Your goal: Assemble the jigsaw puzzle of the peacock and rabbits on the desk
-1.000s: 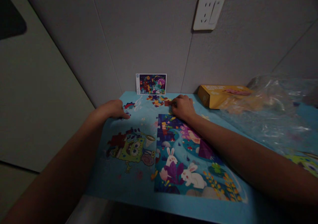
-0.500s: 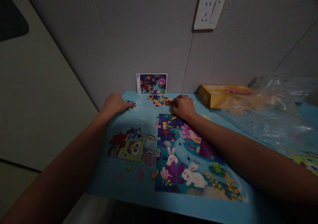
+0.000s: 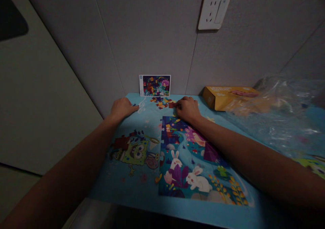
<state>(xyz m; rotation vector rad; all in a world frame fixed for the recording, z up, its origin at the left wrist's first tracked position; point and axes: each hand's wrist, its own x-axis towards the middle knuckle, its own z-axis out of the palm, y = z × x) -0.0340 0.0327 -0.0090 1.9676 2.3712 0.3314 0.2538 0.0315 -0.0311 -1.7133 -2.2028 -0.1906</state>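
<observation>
My left hand (image 3: 123, 108) rests at the far left of the table, its thumb stretched to the right. Dark blue puzzle pieces (image 3: 134, 104) peek out between thumb and fingers; the palm hides the rest. My right hand (image 3: 187, 109) lies beyond the partly joined puzzle, fingers curled at the edge of a reddish-brown puzzle piece (image 3: 172, 105). Between both hands is a heap of loose puzzle pieces (image 3: 159, 102). Nearer to me, the joined puzzle (image 3: 182, 168) shows white rabbits and a stream; my right forearm covers part of it.
A picture card (image 3: 155, 85) leans upright against the wall behind the loose pieces. At the back right sits a yellow box (image 3: 215, 98), partly under a clear plastic bag (image 3: 276, 117). Several reddish and dark pieces (image 3: 122, 143) lie on the printed blue table (image 3: 122, 188).
My left hand has shifted slightly right and now covers more of the dark blue pieces. My right hand and the reddish-brown piece stay in place.
</observation>
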